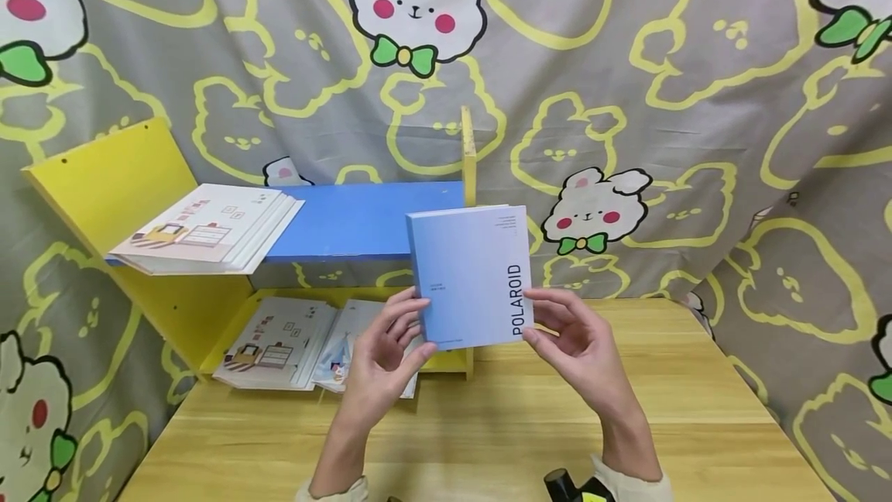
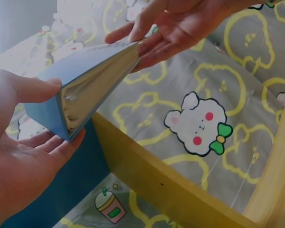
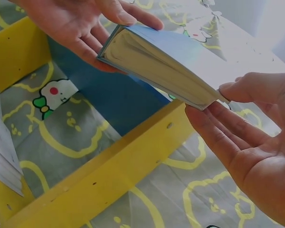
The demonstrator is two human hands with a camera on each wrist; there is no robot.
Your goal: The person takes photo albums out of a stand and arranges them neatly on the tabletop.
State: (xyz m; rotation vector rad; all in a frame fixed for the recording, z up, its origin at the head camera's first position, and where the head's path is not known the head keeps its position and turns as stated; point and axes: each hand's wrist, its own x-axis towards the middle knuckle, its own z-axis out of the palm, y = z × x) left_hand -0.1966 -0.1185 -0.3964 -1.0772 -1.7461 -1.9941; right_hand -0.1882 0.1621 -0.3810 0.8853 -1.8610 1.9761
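Note:
A blue-to-white photo album [image 1: 470, 277] lettered POLAROID is held up closed, its cover facing the head camera. My left hand [image 1: 382, 359] pinches its spine side near the lower corner, thumb on the cover and fingers behind. On the opposite edge, my right hand [image 1: 584, 347] grips it low down between thumb and fingers. The left wrist view shows the album's page edges [image 2: 102, 88] bulging slightly between the covers. In the right wrist view, the right thumb lies on top and the fingers [image 3: 223, 128] support it from below.
Behind, on the left, stands a shelf with a blue board [image 1: 362, 215] and yellow sides [image 1: 114, 177]. White books [image 1: 209, 227] lie on the board; more books [image 1: 275, 343] lean below. A black object [image 1: 566, 484] sits at the front of the wooden table [image 1: 627, 409]. Patterned cloth hangs around.

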